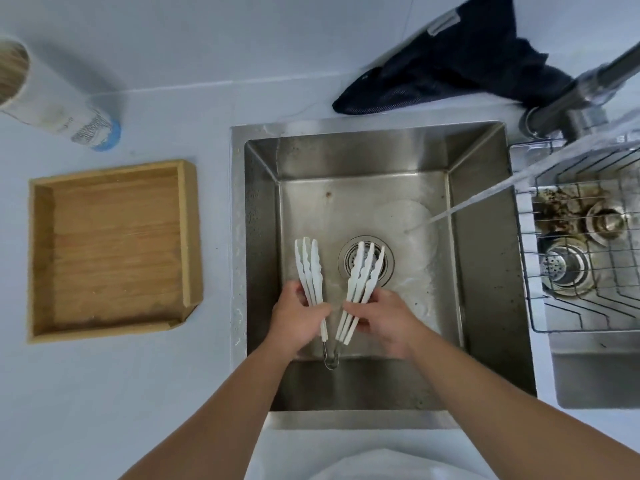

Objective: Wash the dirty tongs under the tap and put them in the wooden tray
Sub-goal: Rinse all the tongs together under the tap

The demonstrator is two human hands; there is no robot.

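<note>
White plastic three-pronged tongs (pixel 332 292) with a wire hinge are being held spread open low in the centre of the frame, over the drain of the stainless steel sink (pixel 485 237). The left hand (pixel 298 318) is gripping one arm and the right hand (pixel 384 320) the other. The water stream (pixel 485 195) from the metal tap (pixel 581 88) is landing to the right, apparently missing them. Washing seems underway; next, the tongs need shifting under the flow, then carrying to the empty wooden tray (pixel 41 258) at left.
</note>
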